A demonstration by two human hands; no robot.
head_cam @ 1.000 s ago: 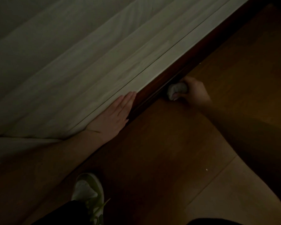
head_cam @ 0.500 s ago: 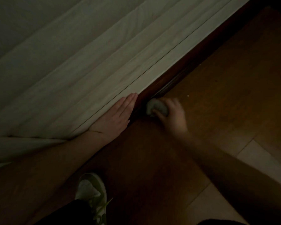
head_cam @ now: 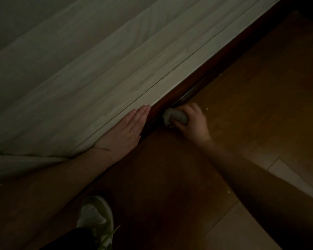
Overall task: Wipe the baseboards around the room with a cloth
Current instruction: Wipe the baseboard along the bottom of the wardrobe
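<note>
Dim room, right hand (head_cam: 192,121) clenched around a balled pale cloth (head_cam: 174,117) pressed against the dark baseboard (head_cam: 202,76), left hand (head_cam: 126,129) flat with straight fingers on the pale curtain (head_cam: 98,78) just beside the baseboard, shoe (head_cam: 96,217) on the wooden floor (head_cam: 260,87) well below it

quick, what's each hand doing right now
Left hand: open, fingers straight, flat against the curtain.
Right hand: closed around a balled cloth, held at the baseboard.
</note>
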